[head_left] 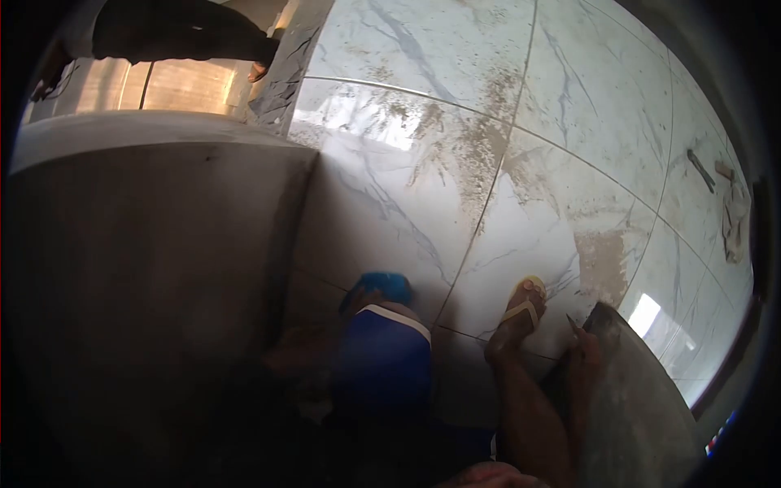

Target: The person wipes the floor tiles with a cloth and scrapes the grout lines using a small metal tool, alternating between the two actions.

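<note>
My right hand (587, 351) is low at the right, closed around a thin pointed piece whose kind I cannot make out. It is beside a grey slab-like surface (643, 398). My left arm (305, 355) is a dim shape in the shadow left of my knee, its fingers hidden. A bright blue item (386, 285) sits just past my knee in blue shorts (386, 354) with a pale hem. My foot in a yellow flip-flop (525, 305) rests on the white veined floor tile (521, 224).
A large grey block (154, 236) with a straight edge fills the left side. Sandy dirt (480, 154) is smeared over the tiles. A dark tool (700, 170) and a pale crumpled item (735, 220) lie far right. Another person's leg (187, 31) shows top left.
</note>
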Motion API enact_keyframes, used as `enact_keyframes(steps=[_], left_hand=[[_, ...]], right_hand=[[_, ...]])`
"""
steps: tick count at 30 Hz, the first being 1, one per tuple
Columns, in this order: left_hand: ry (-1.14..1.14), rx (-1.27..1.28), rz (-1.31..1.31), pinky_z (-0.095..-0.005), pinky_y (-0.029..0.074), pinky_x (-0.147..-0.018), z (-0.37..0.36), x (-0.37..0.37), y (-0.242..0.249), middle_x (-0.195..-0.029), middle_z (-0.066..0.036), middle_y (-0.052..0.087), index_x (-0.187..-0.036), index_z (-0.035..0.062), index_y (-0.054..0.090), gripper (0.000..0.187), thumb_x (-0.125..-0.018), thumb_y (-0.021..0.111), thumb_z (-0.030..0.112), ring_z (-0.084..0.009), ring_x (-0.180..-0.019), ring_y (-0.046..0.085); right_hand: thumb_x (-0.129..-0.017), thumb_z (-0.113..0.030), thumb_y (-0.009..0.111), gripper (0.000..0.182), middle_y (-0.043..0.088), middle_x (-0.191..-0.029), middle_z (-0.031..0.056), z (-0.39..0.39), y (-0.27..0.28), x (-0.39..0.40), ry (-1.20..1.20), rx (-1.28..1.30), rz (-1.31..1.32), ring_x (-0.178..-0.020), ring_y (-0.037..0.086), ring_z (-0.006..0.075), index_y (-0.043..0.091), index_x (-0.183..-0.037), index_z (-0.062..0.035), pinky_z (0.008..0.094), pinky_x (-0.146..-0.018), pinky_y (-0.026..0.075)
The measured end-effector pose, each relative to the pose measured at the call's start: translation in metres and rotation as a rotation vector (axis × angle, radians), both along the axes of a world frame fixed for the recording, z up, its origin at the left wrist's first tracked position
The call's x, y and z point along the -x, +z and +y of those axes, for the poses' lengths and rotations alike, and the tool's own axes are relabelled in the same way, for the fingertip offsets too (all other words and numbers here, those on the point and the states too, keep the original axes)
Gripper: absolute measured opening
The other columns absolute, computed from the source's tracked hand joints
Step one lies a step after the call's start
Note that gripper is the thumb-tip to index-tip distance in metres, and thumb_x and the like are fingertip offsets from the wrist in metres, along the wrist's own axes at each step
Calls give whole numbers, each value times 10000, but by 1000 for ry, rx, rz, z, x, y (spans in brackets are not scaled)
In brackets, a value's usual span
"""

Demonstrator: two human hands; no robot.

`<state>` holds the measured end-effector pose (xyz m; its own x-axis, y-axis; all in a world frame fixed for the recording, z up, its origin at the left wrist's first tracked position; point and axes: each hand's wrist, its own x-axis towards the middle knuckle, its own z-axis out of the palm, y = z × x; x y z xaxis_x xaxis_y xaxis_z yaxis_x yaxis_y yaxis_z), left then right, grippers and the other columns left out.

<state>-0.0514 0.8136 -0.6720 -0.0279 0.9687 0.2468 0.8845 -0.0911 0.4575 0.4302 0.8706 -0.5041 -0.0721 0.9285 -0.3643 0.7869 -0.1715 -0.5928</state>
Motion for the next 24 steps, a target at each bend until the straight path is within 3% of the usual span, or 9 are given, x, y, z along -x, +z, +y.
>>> enact_keyframes(steps=[2,7,9,11,13,15,19,22,24], left_hand=[[-331,127,32,-559,371,-1145,10,-12,-10,-1368,-174,575,-1294,75,614,373,-952,607,223,-363,-1336,496],[-1126,432,103,-556,337,-1195,31,-39,-26,-1502,-82,520,-1317,144,620,374,-950,585,210,-278,-1473,412],[-1024,290,172,-549,275,-1231,133,-51,-23,-1435,-104,580,-1383,97,553,423,-972,501,185,-272,-1434,471],[-538,111,63,-535,305,-1212,245,-48,-25,-1418,-149,575,-1388,66,549,485,-922,635,169,-332,-1369,512],[-75,35,-62,-504,475,-1017,337,-31,-7,-1290,-193,621,-1294,36,556,369,-959,636,171,-434,-1174,587],[138,-360,-147,-522,515,-860,368,-24,19,-1278,-190,629,-1250,40,559,326,-952,652,136,-462,-1063,615],[-281,-325,-74,-574,368,-1177,244,-44,41,-1369,-186,604,-1197,28,617,365,-836,665,15,-406,-1302,556],[-706,183,26,-601,299,-1203,76,-59,10,-1342,-107,632,-1217,102,669,348,-876,607,129,-308,-1370,531],[-976,240,69,-607,307,-1192,33,-60,-18,-1384,-113,606,-1258,113,639,360,-906,584,173,-314,-1392,510]], right_hand=[[-969,-104,640,192,628,-933,124,-24,-18,-10,-288,76,-65,-854,600,239,685,-1136,-20,362,-814,484],[-992,-132,638,245,655,-970,111,-35,-26,-14,-162,182,-16,-889,609,220,673,-1181,20,360,-808,493],[-989,-141,645,258,656,-980,120,-37,-22,-17,-140,191,15,-891,611,219,670,-1182,29,358,-809,493],[-979,-139,656,266,656,-985,131,-34,-30,-14,-180,195,54,-890,615,222,669,-1178,38,353,-808,493],[-968,-127,667,272,658,-991,137,-32,-31,-5,-181,200,69,-893,619,226,669,-1179,45,349,-814,495],[-961,-122,673,278,661,-995,138,-30,-27,0,-176,200,77,-894,622,228,669,-1179,50,347,-820,496],[-956,-117,674,271,663,-989,133,-44,-26,0,-142,137,121,-888,627,231,675,-1172,48,346,-824,499],[-953,-96,670,261,676,-1004,138,-55,-29,-11,-195,164,108,-902,645,242,681,-1177,38,342,-833,504],[-951,-80,664,260,686,-1019,146,-52,-31,-12,-237,210,87,-914,657,252,684,-1184,32,340,-838,508]])
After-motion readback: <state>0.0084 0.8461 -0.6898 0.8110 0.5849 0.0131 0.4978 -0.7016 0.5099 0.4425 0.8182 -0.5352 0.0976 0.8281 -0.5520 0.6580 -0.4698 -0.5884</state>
